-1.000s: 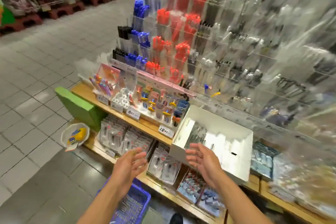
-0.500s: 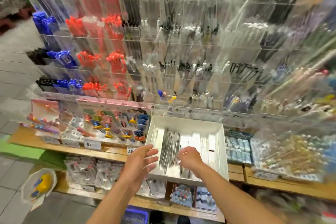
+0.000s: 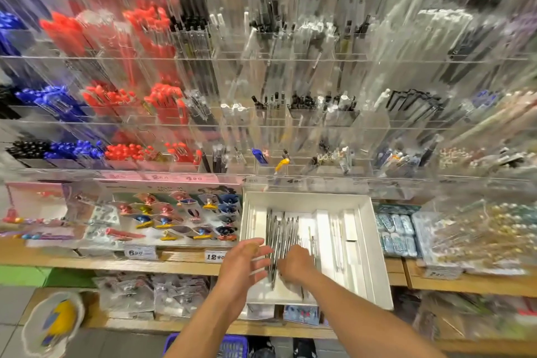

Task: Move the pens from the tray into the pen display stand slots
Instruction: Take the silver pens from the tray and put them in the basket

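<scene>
Seen from the head camera, a white tray [image 3: 374,244] sits on a wooden shelf [image 3: 174,266] below the clear stand [image 3: 290,81], and the dark pens [image 3: 280,237] lie in a loose bunch in the tray's left half. Just at the tray's left edge the left hand [image 3: 241,263] hovers with fingers spread and loose, grasping nothing, while the right hand [image 3: 296,264] reaches down onto the pens with its fingers curled over them, though motion blur hides whether it actually pinches any.
</scene>
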Available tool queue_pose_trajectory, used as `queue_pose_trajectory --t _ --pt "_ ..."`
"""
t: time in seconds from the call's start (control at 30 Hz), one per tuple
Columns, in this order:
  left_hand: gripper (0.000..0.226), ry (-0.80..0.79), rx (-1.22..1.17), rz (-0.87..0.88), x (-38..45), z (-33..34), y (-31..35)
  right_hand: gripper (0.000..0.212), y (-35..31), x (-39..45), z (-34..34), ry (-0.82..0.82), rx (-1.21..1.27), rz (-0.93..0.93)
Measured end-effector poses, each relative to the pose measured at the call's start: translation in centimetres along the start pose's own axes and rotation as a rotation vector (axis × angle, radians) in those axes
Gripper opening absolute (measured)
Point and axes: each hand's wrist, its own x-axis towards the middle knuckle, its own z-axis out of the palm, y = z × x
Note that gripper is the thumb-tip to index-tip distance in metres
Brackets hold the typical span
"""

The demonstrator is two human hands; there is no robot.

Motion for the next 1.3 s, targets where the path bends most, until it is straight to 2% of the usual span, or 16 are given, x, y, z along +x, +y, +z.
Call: queue_pose_trajectory --t 0.13,0.2,0.33,0.5,0.57,0.67,0.83,0.97,1.17,1.3 --pt "0.021 -0.013 0.001 -0.008 0.4 0.5 0.2 0.024 0.3 -1.5 -1.7 -0.138 0.190 -0.016" --pt "0.019 0.007 0.009 -0.003 0.8 1.2 0.4 0.030 0.7 -3.1 -3.1 -0.168 0.292 -0.112" --pt "0.016 -0.008 0.009 -0.012 1.3 2.6 0.9 0.011 1.4 -6.6 -5.5 -0.210 0.373 -0.276" --pt "0.018 -0.081 -0.099 -0.035 1.8 3.0 1.2 0.015 1.8 -8.1 -5.9 -0.246 0.393 -0.360" --pt "0.016 -0.061 -0.157 -0.036 2.1 2.7 1.2 0.019 1.8 -7.6 -5.9 -0.224 0.424 -0.328" --pt "0.015 -0.010 -0.163 -0.039 2.6 2.0 1.0 0.017 1.7 -5.0 -5.3 -0.132 0.426 -0.169" --pt "0.018 -0.018 -0.159 -0.056 2.7 1.6 0.8 0.030 1.0 -0.3 -1.9 -0.005 0.151 0.042" --pt "0.021 -0.038 -0.127 -0.047 2.8 1.1 0.7 0.027 -0.1 1.3 0.1 0.069 0.169 0.143" --pt "0.019 -0.046 -0.129 -0.034 3.1 1.3 0.7 0.023 -0.2 0.9 -0.2 0.000 0.255 0.188" --pt "0.014 -0.034 -0.104 -0.020 3.2 1.6 0.8 0.011 0.0 -1.7 -2.6 -0.077 0.407 0.015"
